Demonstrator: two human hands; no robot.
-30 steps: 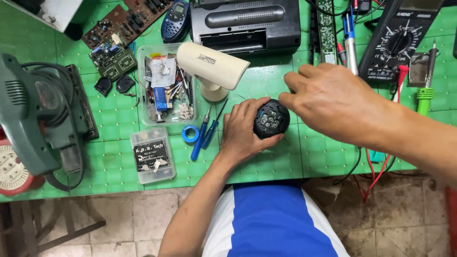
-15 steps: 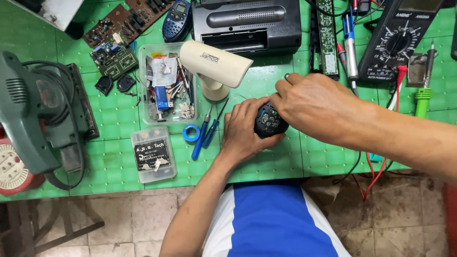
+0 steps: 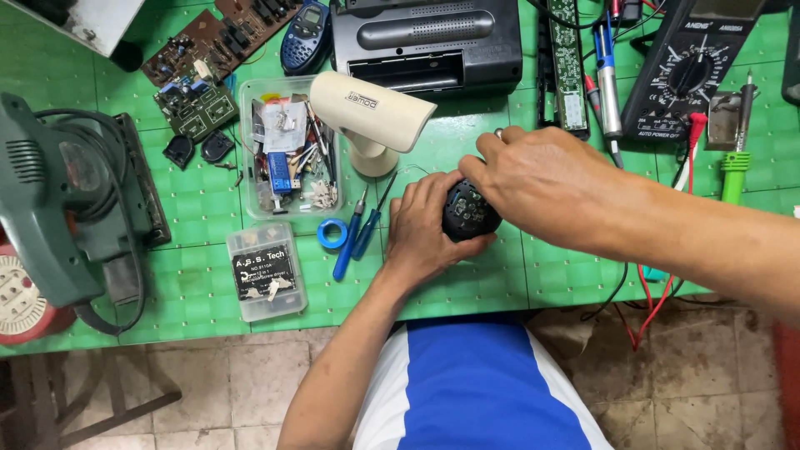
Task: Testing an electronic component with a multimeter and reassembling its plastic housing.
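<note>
My left hand [image 3: 422, 229] cups a round black camera part [image 3: 467, 213] on the green table [image 3: 200, 192], gripping it from the left and below. My right hand [image 3: 546, 185] reaches in from the right, its fingertips pressed on the top of the same black part. A cream camera housing [image 3: 371, 112] on a round base lies just beyond my hands. Two blue-handled screwdrivers [image 3: 354, 237] and a blue tape ring [image 3: 332, 233] lie left of my left hand.
A clear parts box [image 3: 287, 158] and a small clear case [image 3: 264, 271] sit to the left, a green power tool [image 3: 58, 192] farther left. Circuit boards [image 3: 208, 50], a black device [image 3: 429, 42], a multimeter [image 3: 692, 71] and a soldering iron [image 3: 606, 71] line the back.
My right hand has slid left and down onto the black part, covering more of it. My left hand keeps its grip; the part has hardly moved.
</note>
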